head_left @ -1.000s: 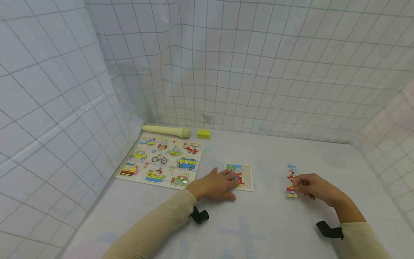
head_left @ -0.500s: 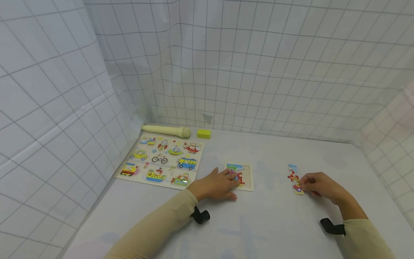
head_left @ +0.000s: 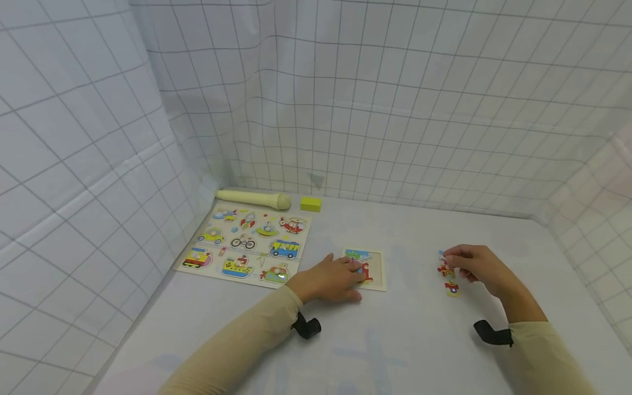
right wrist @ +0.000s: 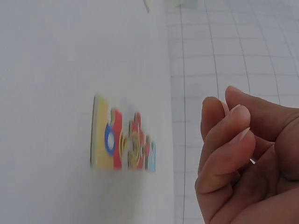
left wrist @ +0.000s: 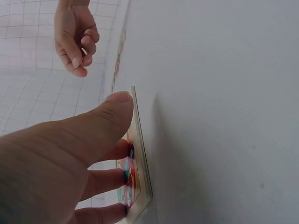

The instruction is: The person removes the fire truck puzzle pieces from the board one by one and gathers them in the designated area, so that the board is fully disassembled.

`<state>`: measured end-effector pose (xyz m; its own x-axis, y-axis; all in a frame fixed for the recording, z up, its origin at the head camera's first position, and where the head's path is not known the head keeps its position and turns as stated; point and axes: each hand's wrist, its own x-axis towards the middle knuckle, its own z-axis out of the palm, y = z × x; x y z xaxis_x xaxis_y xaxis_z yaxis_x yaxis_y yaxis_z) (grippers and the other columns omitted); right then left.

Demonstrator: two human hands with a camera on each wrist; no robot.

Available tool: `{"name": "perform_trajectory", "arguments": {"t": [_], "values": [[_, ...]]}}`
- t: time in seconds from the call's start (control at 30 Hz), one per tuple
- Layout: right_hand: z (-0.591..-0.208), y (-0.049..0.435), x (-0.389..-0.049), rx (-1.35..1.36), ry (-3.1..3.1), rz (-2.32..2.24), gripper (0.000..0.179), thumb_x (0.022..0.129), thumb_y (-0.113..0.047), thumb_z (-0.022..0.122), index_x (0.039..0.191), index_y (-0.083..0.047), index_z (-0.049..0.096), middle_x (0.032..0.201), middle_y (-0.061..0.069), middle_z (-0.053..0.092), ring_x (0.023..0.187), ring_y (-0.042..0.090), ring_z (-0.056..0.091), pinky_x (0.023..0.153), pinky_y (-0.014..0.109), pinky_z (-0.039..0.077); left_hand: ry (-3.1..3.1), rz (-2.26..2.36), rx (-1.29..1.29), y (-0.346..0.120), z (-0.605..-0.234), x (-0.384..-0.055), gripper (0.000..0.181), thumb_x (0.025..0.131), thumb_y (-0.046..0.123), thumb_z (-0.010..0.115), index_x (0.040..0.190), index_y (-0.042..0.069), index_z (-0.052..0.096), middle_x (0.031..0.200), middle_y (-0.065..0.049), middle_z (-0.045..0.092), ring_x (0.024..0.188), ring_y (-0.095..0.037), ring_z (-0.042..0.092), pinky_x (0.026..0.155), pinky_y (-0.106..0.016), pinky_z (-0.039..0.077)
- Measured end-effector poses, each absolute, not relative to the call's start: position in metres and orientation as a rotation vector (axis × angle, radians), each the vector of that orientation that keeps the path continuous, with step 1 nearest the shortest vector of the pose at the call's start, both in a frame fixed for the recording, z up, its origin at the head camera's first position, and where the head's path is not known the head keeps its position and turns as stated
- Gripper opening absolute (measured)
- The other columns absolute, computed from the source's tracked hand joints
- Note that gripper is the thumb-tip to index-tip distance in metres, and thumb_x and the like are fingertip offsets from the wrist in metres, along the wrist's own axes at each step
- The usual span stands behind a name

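My left hand (head_left: 333, 280) rests with spread, fairly straight fingers on a small wooden jigsaw tray (head_left: 377, 269). In the left wrist view, fingertips touch the coloured pieces (left wrist: 131, 179) in the tray, and the thumb lies by its edge. The tray's right part shows bare wood. To the right, my right hand (head_left: 479, 269) hovers with curled fingers over a column of 3 jigsaw pieces (head_left: 448, 273). These pieces, a yellow-and-red one (right wrist: 103, 140), a red one (right wrist: 135, 147) and a blue-tipped one (right wrist: 152, 156), lie on the table, apart from the fingers. Nothing shows between thumb and fingertips.
A large vehicle peg puzzle board (head_left: 247, 247) lies on the left. Behind it are a cream microphone-shaped stick (head_left: 254, 198) and a yellow block (head_left: 310, 204). White gridded sheets (head_left: 395, 109) enclose the white table (head_left: 415, 340) at the back and sides.
My right hand slid the yellow-and-red piece rightward against the red one, then left it and moved up toward the blue-tipped piece. The left hand stays nearly still on the tray.
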<state>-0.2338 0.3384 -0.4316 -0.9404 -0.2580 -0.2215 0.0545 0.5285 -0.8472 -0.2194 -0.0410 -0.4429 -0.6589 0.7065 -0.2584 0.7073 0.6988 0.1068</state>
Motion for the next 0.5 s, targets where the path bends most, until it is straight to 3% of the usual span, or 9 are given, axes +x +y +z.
{"name": "perform_trajectory", "arguments": {"t": [0.23,0.5], "values": [[-0.438,0.276,-0.249,-0.118,2.275,-1.537,0.051,0.102,-0.031,0.064,0.134,0.008,0.058,0.101,0.007,0.067,0.065,0.008,0.053,0.054,0.021,0.042,2.627,0.043,1.126,-0.042,-0.446,-0.222,0.052,0.101,0.054,0.056,0.145,0.026,0.058,0.158,0.005,0.045,0.149,-0.024,0.038,0.117,-0.060,0.032],[-0.455,0.211,-0.263,-0.061,2.189,-1.564,0.036,0.100,-0.021,0.066,0.123,0.007,0.068,0.089,0.003,0.070,0.055,0.005,0.052,0.048,0.017,0.040,2.665,0.105,1.081,-0.046,-0.448,-0.221,0.060,0.100,0.056,0.056,0.148,0.020,0.056,0.159,0.000,0.044,0.149,-0.019,0.037,0.118,-0.057,0.031]]}}
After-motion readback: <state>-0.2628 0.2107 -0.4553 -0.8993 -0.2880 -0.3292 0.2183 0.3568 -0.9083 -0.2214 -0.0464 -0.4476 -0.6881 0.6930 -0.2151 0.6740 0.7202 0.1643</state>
